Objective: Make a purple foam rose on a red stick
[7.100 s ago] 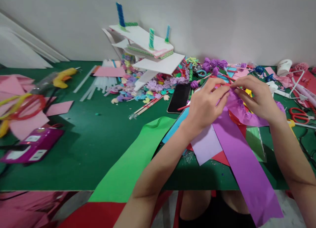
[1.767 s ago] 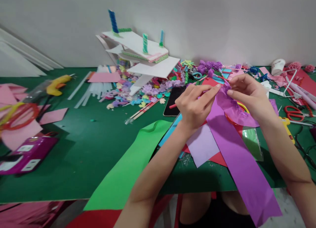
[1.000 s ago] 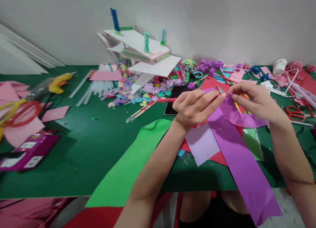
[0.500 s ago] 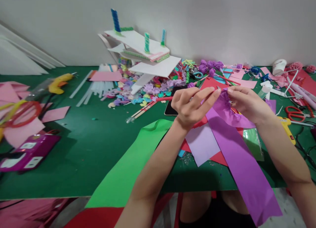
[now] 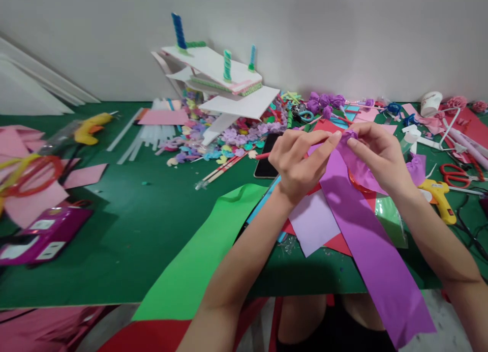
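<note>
Left hand (image 5: 299, 161) is gripping a red stick (image 5: 262, 156); right hand (image 5: 381, 151) is pinching purple paper (image 5: 356, 161). Apparent gathering is next calling for steady tension.

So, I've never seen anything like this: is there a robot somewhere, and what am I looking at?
No robot here: these are a person's own bare hands. Every picture comes from one camera worn on that person's head, looking forward and down.

The left hand holds a thin red tool; its working end is hidden by the fingers. The right hand pinches a crinkled purple piece.

Underneath, a flat purple strip reaches past the near edge of the green table. Farther back stands a white tiered model beside a heap of small colourful pieces. To the right lie a yellow glue gun and red-handled scissors.
</note>
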### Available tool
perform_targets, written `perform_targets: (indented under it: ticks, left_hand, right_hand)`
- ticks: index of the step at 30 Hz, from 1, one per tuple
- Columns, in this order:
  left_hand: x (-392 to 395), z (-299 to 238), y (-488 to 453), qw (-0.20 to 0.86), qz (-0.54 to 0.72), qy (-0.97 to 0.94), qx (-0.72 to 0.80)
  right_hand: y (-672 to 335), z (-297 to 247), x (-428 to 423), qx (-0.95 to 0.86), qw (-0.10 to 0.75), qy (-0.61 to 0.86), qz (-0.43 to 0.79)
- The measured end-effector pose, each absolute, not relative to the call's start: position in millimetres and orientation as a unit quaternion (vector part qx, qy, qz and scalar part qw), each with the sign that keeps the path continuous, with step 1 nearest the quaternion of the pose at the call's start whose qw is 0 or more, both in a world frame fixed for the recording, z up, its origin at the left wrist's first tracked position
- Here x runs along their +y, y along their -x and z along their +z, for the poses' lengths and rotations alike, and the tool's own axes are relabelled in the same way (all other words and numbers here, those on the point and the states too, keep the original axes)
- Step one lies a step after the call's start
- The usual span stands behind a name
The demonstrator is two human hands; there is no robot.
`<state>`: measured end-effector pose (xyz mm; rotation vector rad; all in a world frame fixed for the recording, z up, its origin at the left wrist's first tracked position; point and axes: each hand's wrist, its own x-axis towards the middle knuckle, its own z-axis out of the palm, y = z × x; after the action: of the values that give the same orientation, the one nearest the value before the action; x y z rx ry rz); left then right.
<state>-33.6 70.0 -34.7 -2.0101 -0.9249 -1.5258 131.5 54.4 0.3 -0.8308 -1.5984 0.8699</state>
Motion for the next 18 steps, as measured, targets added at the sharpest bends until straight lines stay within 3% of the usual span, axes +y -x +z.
perform_targets:
  ticks: [9, 18]
  left_hand:
    - [68.3, -29.2, 22.2, 0.086, -0.614, 0.732, -0.280]
    - [62.3, -31.1, 12.9, -0.010, -0.587, 0.744, -0.319]
  right_hand:
    - [-142.2, 6.6, 57.4, -0.746, 0.537, 0.366, 0.142]
    - [-145.5, 8.6, 55.8, -0.760, 0.523, 0.371, 0.102]
